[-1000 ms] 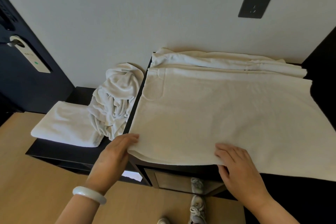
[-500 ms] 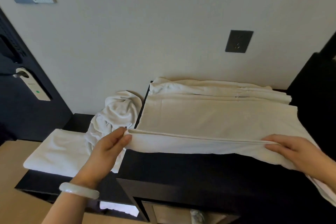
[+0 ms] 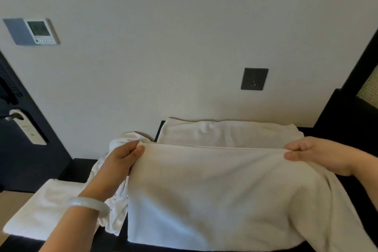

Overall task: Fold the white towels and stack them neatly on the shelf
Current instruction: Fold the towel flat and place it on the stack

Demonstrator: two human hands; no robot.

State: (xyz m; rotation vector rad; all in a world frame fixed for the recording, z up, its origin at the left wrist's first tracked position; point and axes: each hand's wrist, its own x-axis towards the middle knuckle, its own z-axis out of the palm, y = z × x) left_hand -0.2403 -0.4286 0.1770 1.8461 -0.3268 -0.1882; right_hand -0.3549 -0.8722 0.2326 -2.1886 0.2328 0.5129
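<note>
Towel (image 3: 214, 190), the largest one, hangs below the fingers and is draped over the dark desk (image 3: 358, 200), its fold judged only begun. Beyond the fingers a second towel (image 3: 225, 131) is laid out, not yet folded. Below and left of the left fingers one folded towel (image 3: 41, 210) is already set on the low shelf (image 3: 77, 166), with a crumpled towel (image 3: 114, 217) heaped against it. The top hem is pinched at its corners by the left hand (image 3: 120, 161) and right hand (image 3: 315, 155). Three towels are judged left.
</note>
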